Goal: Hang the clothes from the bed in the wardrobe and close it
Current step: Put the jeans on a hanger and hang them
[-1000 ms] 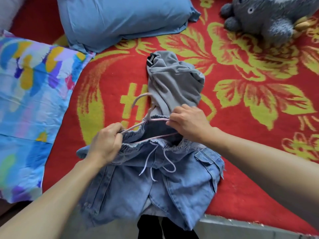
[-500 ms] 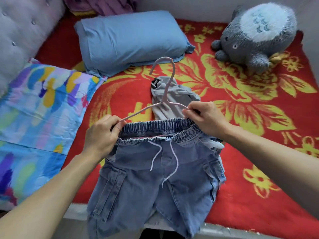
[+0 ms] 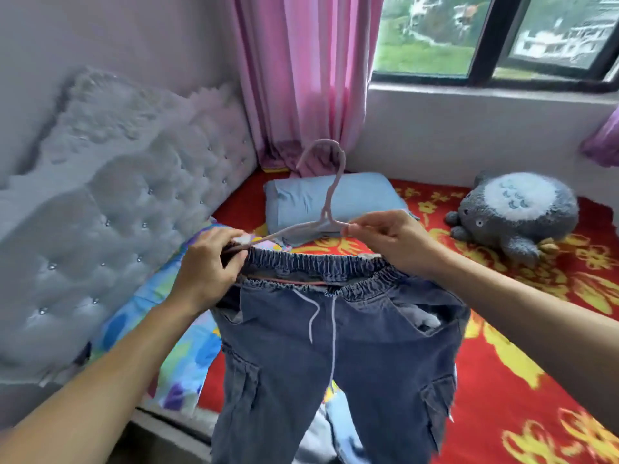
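1. One pair of denim cargo trousers [image 3: 335,363].
2. One pale clothes hanger [image 3: 325,220].
3. Two hands: left hand [image 3: 204,266], right hand [image 3: 395,246].
4. Two pillows: blue pillow [image 3: 301,199], multicoloured pillow [image 3: 157,316].
5. One grey plush toy [image 3: 516,212].
6. Two pink curtains [image 3: 301,78].
7. One tufted headboard [image 3: 117,195].
8. One red floral blanket [image 3: 519,380].
9. One window [image 3: 482,38].

Both jeans [image 3: 335,380] legs cut off at bottom edge, hanger [image 3: 330,202] ends hidden under left hand [image 3: 207,266] and right hand [image 3: 395,242], lower bar mostly inside waistband [image 3: 315,262], headboard [image 3: 117,212] blurred.
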A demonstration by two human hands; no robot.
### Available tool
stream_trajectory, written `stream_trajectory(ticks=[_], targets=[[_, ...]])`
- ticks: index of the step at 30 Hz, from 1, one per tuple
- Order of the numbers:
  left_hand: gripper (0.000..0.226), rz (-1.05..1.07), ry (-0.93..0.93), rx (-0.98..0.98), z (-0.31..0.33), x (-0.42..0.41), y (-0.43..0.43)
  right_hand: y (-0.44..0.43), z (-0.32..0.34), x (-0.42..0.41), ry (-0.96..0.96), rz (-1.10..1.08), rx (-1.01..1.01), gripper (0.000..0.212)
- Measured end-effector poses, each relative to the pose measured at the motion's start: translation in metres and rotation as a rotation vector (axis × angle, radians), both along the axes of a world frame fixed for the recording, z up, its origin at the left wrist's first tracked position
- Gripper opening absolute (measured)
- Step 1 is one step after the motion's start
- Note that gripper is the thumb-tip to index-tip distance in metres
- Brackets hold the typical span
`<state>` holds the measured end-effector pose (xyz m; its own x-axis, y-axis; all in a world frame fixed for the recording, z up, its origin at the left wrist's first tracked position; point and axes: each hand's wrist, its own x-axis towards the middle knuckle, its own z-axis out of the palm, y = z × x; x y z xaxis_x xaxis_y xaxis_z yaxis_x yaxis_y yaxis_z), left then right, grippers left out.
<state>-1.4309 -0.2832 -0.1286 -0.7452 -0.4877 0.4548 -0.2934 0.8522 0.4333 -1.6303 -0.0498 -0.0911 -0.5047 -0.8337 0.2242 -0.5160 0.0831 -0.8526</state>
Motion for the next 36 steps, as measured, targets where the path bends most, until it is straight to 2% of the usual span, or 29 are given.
stream_trajectory(ticks=[3, 7, 11, 16, 19, 27, 31, 36], targets=[[0.043, 0.187, -0.030, -0.005, 0.023, 0.062, 0.025, 0.013, 0.030, 0.030, 0.077, 0.070, 0.011, 0.019], [0.029, 0.377, 0.020, -0.016, 0.054, 0.133, 0.078, 0.030, 0.055, 0.075, 0.159, 0.205, 0.009, 0.016], [0.026, 0.542, 0.090, -0.010, 0.089, 0.210, 0.127, 0.034, 0.086, 0.143, 0.191, 0.431, 0.021, 0.019], [0.025, 0.698, 0.103, 0.103, 0.135, 0.326, 0.180, 0.028, 0.125, 0.236, 0.104, 0.648, 0.015, 0.018], [0.035, 0.794, 0.158, 0.168, 0.160, 0.408, 0.212, 0.030, 0.153, 0.304, 0.041, 0.754, -0.013, 0.018], [0.025, 1.240, 0.218, 0.230, 0.171, 0.660, 0.305, 0.042, 0.193, 0.516, -0.035, 1.092, 0.113, 0.020], [0.023, 1.369, 0.194, 0.237, 0.168, 0.782, 0.362, 0.048, 0.197, 0.623, -0.023, 1.154, 0.164, 0.031], [0.015, 1.471, 0.068, 0.228, 0.186, 0.884, 0.411, 0.043, 0.204, 0.742, -0.093, 1.159, 0.228, 0.022]])
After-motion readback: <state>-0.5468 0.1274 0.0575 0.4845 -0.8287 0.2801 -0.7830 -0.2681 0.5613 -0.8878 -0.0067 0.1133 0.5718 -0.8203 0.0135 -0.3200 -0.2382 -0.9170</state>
